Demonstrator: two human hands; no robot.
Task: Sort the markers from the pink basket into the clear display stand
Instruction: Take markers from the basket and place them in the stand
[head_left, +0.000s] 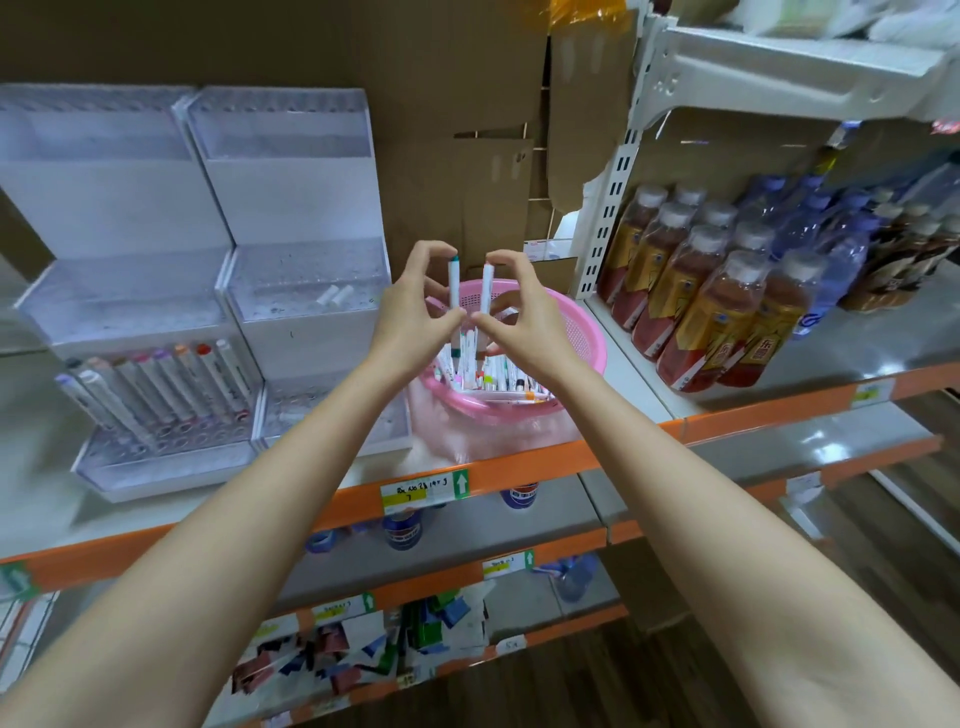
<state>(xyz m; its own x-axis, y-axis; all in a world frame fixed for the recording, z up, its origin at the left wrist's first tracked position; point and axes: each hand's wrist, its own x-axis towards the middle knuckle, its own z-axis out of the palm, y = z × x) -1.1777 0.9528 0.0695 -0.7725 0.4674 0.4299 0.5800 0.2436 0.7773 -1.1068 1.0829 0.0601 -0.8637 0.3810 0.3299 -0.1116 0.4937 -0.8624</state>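
- Left hand (415, 306) raised over the basket, thumb and fingers curled round an upright teal-capped marker (454, 291).
- Right hand (522, 317) just beside it, pinching a second marker (487, 291), also upright.
- Beneath both, pink basket (592, 338) on the shelf (524, 470), holding loose markers (498, 374).
- Left of that, clear display stand (156, 462), with a row of markers (171, 384) slotted in its lowest tier.
- Far right, bottled drinks (701, 291).

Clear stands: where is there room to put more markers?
Left stand: the top and middle steps are bare, and so are the holes in front of the marker row. Right stand: nearly all bare, just two white bits on its middle step. The basket is crowded.
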